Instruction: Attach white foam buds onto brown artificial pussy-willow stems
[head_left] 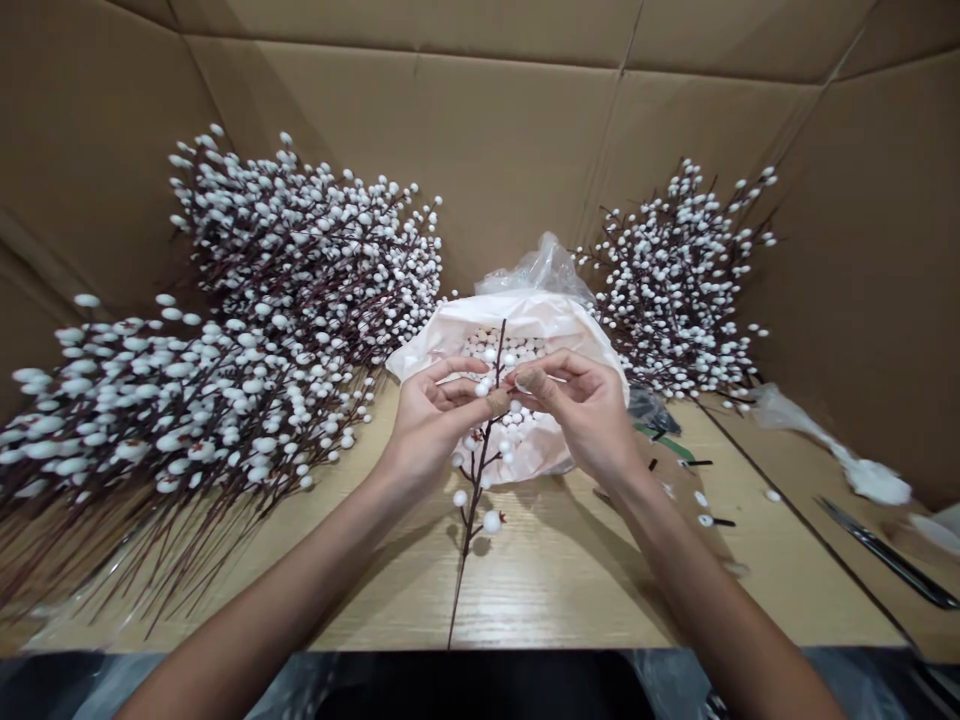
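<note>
Fingers [457, 392] of my left hand [431, 430] curl inward, thumb and forefinger pinched narrow on the thin, dark brown stem [471, 530] of a spray studded with round white foam berries [491, 521]. My right hand [577, 415] meets it from the other side, its thumb and forefinger closed to a narrow pinch right at the stem; I cannot tell whether they grip a berry or a twig. The spray stands tilted between my hands, its lower end reaching down over a wood-grain table [570, 590]. Behind it, a glossy white plastic bag [540, 325] holds loose foam balls [502, 345]. Dense bundles of finished sprays [300, 250] lie left against a corrugated cardboard wall [420, 130], a smaller bundle [675, 280] right. Short black stem pieces [697, 463] lie scattered near my right hand.
</note>
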